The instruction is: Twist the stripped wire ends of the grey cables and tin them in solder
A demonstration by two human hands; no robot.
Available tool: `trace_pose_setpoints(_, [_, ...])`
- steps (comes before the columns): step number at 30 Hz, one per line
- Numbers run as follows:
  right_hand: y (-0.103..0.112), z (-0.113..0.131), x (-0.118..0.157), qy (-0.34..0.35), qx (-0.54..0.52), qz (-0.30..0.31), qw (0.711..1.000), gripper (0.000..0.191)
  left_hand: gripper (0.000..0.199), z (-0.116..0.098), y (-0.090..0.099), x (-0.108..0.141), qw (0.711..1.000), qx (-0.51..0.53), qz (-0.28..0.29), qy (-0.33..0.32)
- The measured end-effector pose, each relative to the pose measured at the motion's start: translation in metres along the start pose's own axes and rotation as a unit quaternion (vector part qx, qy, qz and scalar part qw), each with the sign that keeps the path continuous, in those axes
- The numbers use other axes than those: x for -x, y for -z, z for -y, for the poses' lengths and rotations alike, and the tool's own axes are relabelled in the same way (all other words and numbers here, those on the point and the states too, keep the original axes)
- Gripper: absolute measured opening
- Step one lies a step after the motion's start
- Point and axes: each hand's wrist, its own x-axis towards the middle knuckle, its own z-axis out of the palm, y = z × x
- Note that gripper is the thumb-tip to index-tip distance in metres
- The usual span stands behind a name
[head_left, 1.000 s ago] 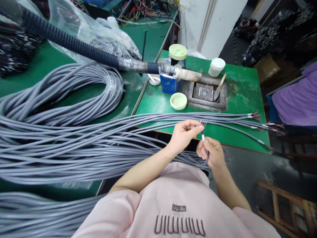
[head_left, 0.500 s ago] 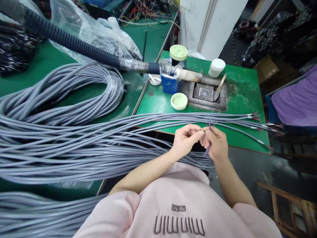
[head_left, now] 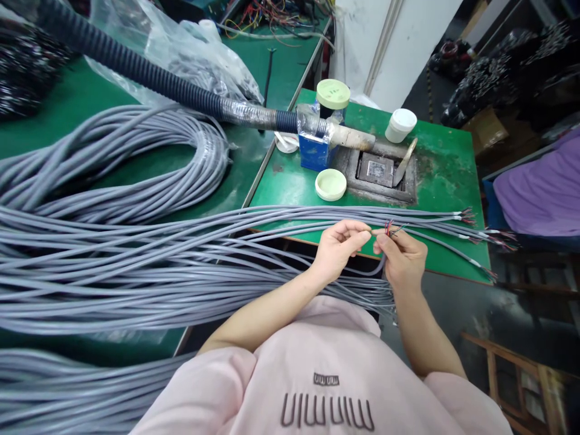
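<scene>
My right hand (head_left: 404, 257) is closed round the end of a grey cable (head_left: 379, 266), from which thin red, blue and dark wires (head_left: 389, 228) fan out above the thumb. The thumb and forefinger of my left hand (head_left: 341, 246) pinch the tip of a thin wire that spans the small gap to my right hand; its colour is hard to make out. Just beyond both hands, several grey cables (head_left: 317, 212) lie across the green table, their stripped ends (head_left: 466, 215) showing reddish wires at the right.
A solder pot (head_left: 379, 171) with a flat scraper (head_left: 405, 162) is set into the table. Near it are a cream dish (head_left: 330, 185), a blue box (head_left: 313, 154), lidded tubs (head_left: 401, 125) and an extraction hose (head_left: 181, 84). Coiled cables (head_left: 199, 163) fill the left. Someone in purple (head_left: 539, 199) is at right.
My hands have drawn apart; the right has shifted right and tilted the wires sideways. A wire now stretches between them, and the view has shifted slightly.
</scene>
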Motion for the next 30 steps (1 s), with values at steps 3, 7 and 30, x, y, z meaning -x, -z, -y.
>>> trace_pose_setpoints(3, [-0.002, 0.001, 0.001, 0.035, 0.045, 0.002, 0.998, 0.009, 0.033, -0.004, 0.002, 0.000, 1.000, -0.008, -0.004, 0.016])
trace_pose_setpoints(7, [-0.004, 0.001, 0.004, 0.129, 0.107, 0.007, 0.986, 0.018, 0.033, -0.004, 0.002, 0.001, 0.999, 0.008, 0.000, 0.044])
trace_pose_setpoints(30, [-0.011, 0.018, -0.007, 0.062, 0.090, 0.028, 0.994, 0.010, 0.033, -0.008, 0.004, 0.003, 0.999, -0.021, 0.005, -0.042])
